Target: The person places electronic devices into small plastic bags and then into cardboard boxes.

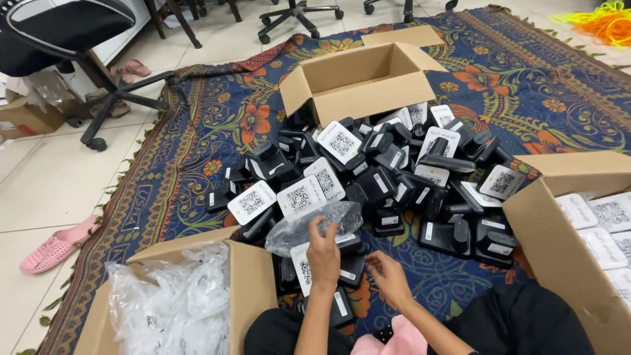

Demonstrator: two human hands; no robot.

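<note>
We're on the floor of an office doubling as a packing room — pale floor tiles [59, 177] at left, a patterned rug [197, 131] spread over them. Wheeled office chairs [79, 39] crowd the upper left and top edge. Mid-frame, a heap of black devices [388, 171] with white code labels, ringed by open cardboard boxes [358, 82] — one at lower left stuffed with clear plastic bags [174, 299]. Pink slippers [56, 246] lie at far left, orange cord [601, 23] coiled upper right.
</note>
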